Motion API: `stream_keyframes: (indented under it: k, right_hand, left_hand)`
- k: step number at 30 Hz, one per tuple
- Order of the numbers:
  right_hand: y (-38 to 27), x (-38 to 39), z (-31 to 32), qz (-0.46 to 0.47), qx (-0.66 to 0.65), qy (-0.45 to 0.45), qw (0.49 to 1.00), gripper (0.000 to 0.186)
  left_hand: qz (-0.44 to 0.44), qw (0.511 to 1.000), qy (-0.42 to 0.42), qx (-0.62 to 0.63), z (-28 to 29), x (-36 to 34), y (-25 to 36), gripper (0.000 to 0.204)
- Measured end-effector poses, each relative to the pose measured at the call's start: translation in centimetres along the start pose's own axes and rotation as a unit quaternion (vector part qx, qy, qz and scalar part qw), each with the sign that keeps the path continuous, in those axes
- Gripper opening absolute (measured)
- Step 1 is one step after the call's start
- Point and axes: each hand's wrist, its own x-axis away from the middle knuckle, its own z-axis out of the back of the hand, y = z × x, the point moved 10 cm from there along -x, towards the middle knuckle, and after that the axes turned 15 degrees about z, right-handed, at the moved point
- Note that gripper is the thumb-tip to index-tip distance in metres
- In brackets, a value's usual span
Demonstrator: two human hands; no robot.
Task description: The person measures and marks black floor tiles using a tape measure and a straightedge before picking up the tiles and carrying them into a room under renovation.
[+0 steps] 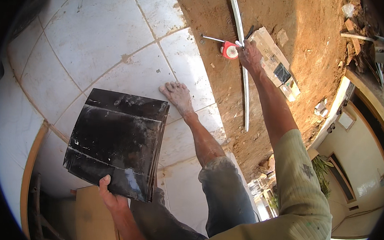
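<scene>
Head view: stack of glossy black slabs [116, 137], dusty, layered edges showing at its 3 o'clock side, sits at 12 o'clock from the left hand [115, 202]. Left grip closed on the stack's near edge, thumb on top, other fingers hidden beneath. Right hand [251, 56] is at 2 o'clock from the stack, well apart, arm outstretched; fingers bunched narrow over a long pale strip [245, 92], can't tell if they hold anything. Red tape measure [230, 50] just beside that hand at 9 o'clock, blade out toward 10. Flattened cardboard [266, 47] at its 3 o'clock, dark flat rectangle [282, 73] on top.

Bare foot [178, 97] at 2 o'clock from the stack, on white floor tiles [96, 30] with soiled joints. Tiles end at brown earth [310, 52], where strip, tape and cardboard lie.

Frame edges: scrap heap [359, 42] at 2 o'clock, pale wall [348, 149] with wood-framed openings between 3 and 4, tan panel [91, 219] at 7, wooden edging [29, 176] at 8.
</scene>
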Motion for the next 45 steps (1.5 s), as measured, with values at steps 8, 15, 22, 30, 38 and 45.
stream_keyframes:
  k: [8, 15, 22, 30, 38, 45]
  right_hand:
    - [7.8, -6.2, -6.9, -0.039, -0.119, -0.024, 0.992, 0.048]
    - [14.2, -5.9, -6.3, 0.001, -0.053, 0.052, 0.997, 0.046]
    - [10.0, 6.3, 7.0, 0.026, -0.170, 0.073, 0.982, 0.039]
    - [-2.8, 24.5, 25.4, 0.160, -0.115, -0.003, 0.980, 0.038]
    - [-16.9, 25.5, 29.4, 0.258, -0.109, -0.144, 0.949, 0.040]
    - [-37.7, 21.5, 30.6, 0.361, -0.051, -0.205, 0.908, 0.038]
  left_hand:
    - [-0.059, 0.997, 0.055, -0.021, -2.3, -0.1, 1.2, 0.049]
    - [-0.077, 0.993, 0.082, 0.032, -1.0, 0.1, 0.4, 0.042]
    - [-0.102, 0.984, 0.062, 0.131, -0.7, 7.9, 1.9, 0.033]
    - [-0.051, 0.961, -0.039, 0.269, 4.0, 17.2, 0.4, 0.033]
    - [-0.076, 0.882, -0.058, 0.461, 14.7, 29.0, -2.6, 0.034]
    - [-0.164, 0.855, 0.006, 0.492, 26.6, 29.5, -4.2, 0.028]
